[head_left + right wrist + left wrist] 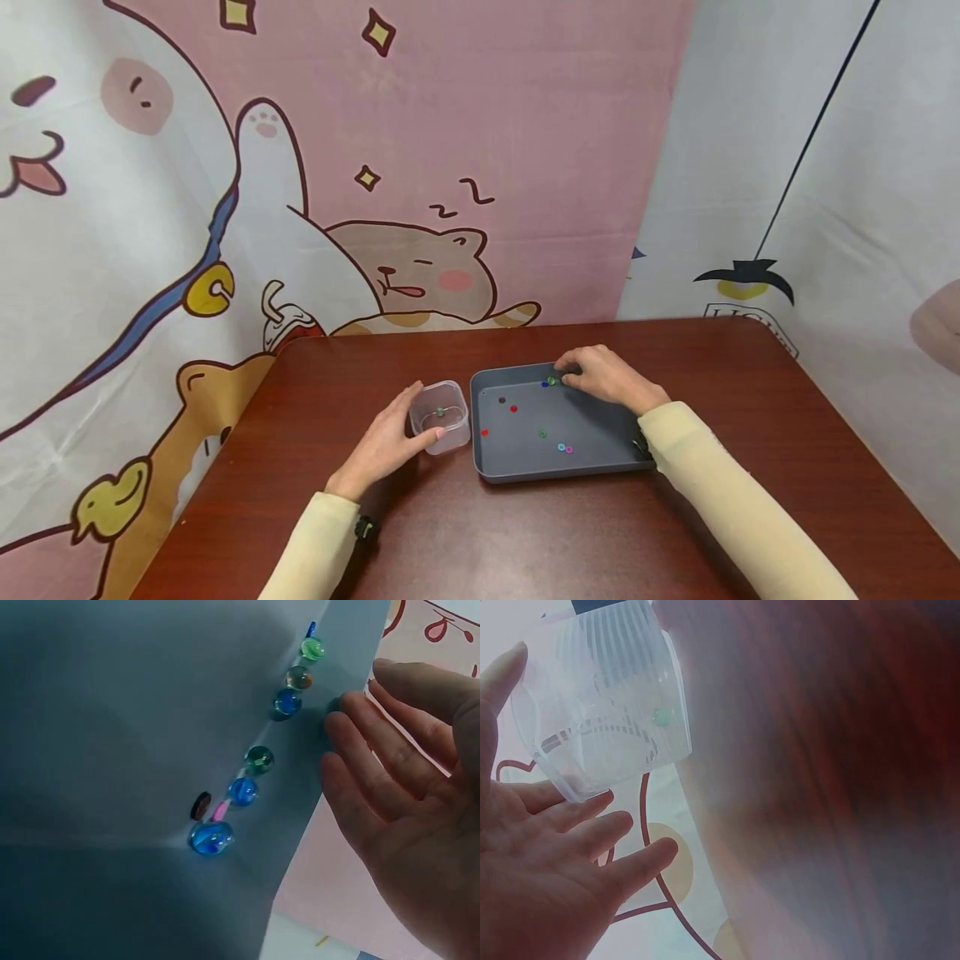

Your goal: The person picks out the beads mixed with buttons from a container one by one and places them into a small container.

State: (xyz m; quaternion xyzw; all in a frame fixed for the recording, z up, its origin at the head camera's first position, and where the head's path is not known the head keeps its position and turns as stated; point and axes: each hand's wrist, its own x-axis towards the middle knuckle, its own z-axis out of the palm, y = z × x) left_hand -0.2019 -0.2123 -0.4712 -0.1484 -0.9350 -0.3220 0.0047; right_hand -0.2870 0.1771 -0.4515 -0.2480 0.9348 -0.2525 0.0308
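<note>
My left hand (386, 437) holds a clear plastic box (450, 439) between thumb and fingers, just left of a grey tray (517, 458). Inside the box lies a green marble (661, 717). At the tray's far edge is my right hand (607, 375), fingers loosely bent and nothing seen between them. Several marbles line the tray wall near it in the right wrist view, among them a light green marble (312, 649), a blue marble (287, 702) and a dark green marble (259, 760). A brown button-like disc (200, 805) is beside them.
Small coloured pieces are scattered on the tray floor: a red one (513, 408), a green ring (543, 433), a light blue ring (561, 447) and a pink ring (569, 450). Tray and box stand on a brown wooden table (480, 533), with a printed cloth (525, 167) behind.
</note>
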